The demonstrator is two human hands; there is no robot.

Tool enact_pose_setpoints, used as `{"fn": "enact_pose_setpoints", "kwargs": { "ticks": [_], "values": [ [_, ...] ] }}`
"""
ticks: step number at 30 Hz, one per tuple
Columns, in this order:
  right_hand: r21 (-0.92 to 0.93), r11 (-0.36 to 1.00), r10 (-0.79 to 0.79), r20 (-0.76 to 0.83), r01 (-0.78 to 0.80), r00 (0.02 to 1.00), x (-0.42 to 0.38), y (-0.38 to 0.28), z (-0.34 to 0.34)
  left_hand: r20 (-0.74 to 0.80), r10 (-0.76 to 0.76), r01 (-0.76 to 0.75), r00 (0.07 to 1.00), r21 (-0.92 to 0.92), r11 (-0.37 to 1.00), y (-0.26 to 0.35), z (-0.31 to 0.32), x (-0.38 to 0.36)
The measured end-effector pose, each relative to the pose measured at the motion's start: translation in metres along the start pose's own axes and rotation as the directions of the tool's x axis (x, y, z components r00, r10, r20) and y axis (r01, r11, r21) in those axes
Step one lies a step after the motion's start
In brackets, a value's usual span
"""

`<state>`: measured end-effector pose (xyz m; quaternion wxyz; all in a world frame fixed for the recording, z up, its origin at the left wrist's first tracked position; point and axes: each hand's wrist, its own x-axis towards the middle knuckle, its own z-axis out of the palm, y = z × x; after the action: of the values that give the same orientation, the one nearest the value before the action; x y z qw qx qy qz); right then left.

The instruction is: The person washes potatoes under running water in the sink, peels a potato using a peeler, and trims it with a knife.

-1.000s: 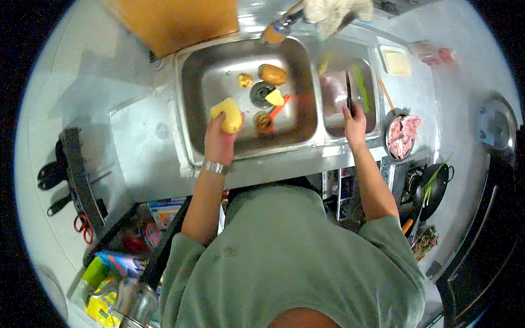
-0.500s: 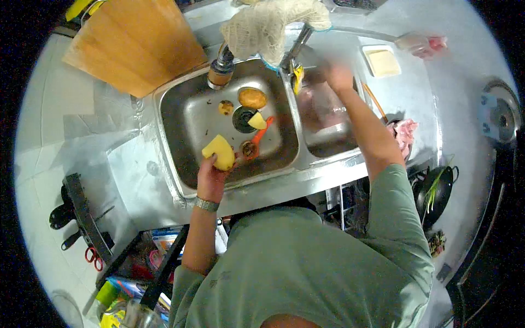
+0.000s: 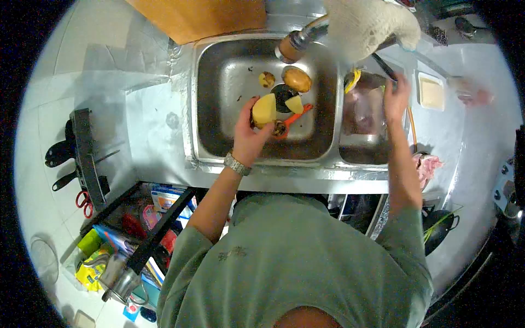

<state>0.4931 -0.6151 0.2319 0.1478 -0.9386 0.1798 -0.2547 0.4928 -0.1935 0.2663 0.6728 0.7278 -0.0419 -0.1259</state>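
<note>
My left hand [image 3: 252,131] holds a large peeled piece of potato [image 3: 264,110] over the left sink basin [image 3: 219,134], fingers and thumb wrapped round its sides. Over the right edge of the smaller basin, my right hand [image 3: 397,99] is closed on a dark, narrow knife [image 3: 384,66] that points up and left. Below the left hand's level lie an unpeeled potato [image 3: 297,80], a small brown-patched piece [image 3: 267,80] and a pale cut wedge [image 3: 293,104] by the drain. An orange-handled tool [image 3: 298,115] lies beside them, a brown lump at its lower end.
A faucet head [image 3: 290,48] hangs over the left basin, with a pale cloth [image 3: 369,27] beside it. A bagged pinkish item [image 3: 363,112] fills much of the right basin. A wooden board [image 3: 208,16] stands behind; a white tray [image 3: 431,92] sits at right.
My right hand has moved away from the faucet side and now shows the knife. The left hand has turned the potato piece upright. The whole view has shifted and rotated.
</note>
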Motion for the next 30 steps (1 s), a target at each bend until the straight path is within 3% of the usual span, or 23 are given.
{"fn": "enact_pose_setpoints", "kwargs": {
  "ticks": [1,3,4,5,6,8,9,11,12,14,17,19,21,25,28,30],
  "values": [
    [0.107,0.994,0.027,0.045,-0.032,0.999,-0.022,-0.017,-0.01,-0.006,-0.001,0.0,1.0,-0.01,1.0,0.002,-0.001,0.0],
    [0.294,0.949,0.069,0.159,-0.114,0.985,-0.069,-0.086,-0.04,-0.008,0.049,-0.047,0.999,0.148,0.988,0.01,-0.001,0.002],
    [0.473,0.809,0.137,0.427,-0.349,0.894,-0.097,-0.11,-0.045,-0.006,0.044,-0.043,0.999,0.138,0.99,0.013,-0.002,0.003],
    [0.585,0.689,0.094,0.514,-0.428,0.853,-0.13,-0.122,-0.031,0.022,0.052,-0.055,0.998,0.211,0.976,0.014,-0.003,0.004],
    [0.579,0.621,0.064,0.635,-0.529,0.77,-0.133,-0.153,-0.04,0.052,0.054,-0.067,0.997,0.283,0.957,0.014,-0.003,0.004],
    [0.641,0.62,-0.113,0.644,-0.452,0.757,-0.134,-0.192,-0.038,0.109,0.056,-0.082,0.992,0.257,0.963,0.006,-0.002,0.006],
    [0.703,0.512,-0.114,0.625,-0.494,0.772,-0.134,-0.206,-0.031,0.158,0.06,-0.098,0.986,0.239,0.966,0.003,-0.001,0.006],
    [0.686,0.544,-0.194,0.663,-0.483,0.723,-0.113,-0.228,-0.033,0.19,0.113,-0.169,0.975,0.315,0.934,0.014,0.0,0.003],
    [0.683,0.55,-0.189,0.662,-0.481,0.725,-0.105,-0.23,-0.035,0.214,0.168,-0.242,0.962,0.393,0.887,0.019,0.0,0.003],
    [0.603,0.526,-0.239,0.782,-0.6,0.576,-0.095,-0.233,-0.035,0.252,0.205,-0.297,0.946,0.418,0.858,0.024,-0.001,0.004],
    [0.632,0.606,-0.322,0.75,-0.482,0.578,-0.094,-0.224,-0.032,0.288,0.262,-0.37,0.921,0.44,0.818,0.023,-0.004,0.001],
    [0.6,0.578,-0.274,0.781,-0.553,0.561,-0.098,-0.224,-0.032,0.287,0.293,-0.396,0.912,0.431,0.811,0.022,-0.004,0.0],
    [0.567,0.541,-0.23,0.81,-0.622,0.539,-0.105,-0.222,-0.031,0.28,0.215,-0.308,0.936,0.349,0.885,0.024,-0.004,-0.003],
    [0.563,0.429,-0.153,0.816,-0.706,0.558,-0.115,-0.224,-0.031,0.306,0.278,-0.36,0.911,0.256,0.897,0.013,-0.007,-0.006],
    [0.567,0.389,-0.108,0.811,-0.726,0.575,-0.121,-0.228,-0.031,0.28,0.205,-0.26,0.938,0.176,0.949,0.014,-0.007,-0.01],
    [0.57,0.381,-0.073,0.804,-0.728,0.59,-0.124,-0.234,-0.032,0.251,0.007,0.032,0.968,-0.151,0.988,0.012,-0.005,-0.013]
  ]
}}
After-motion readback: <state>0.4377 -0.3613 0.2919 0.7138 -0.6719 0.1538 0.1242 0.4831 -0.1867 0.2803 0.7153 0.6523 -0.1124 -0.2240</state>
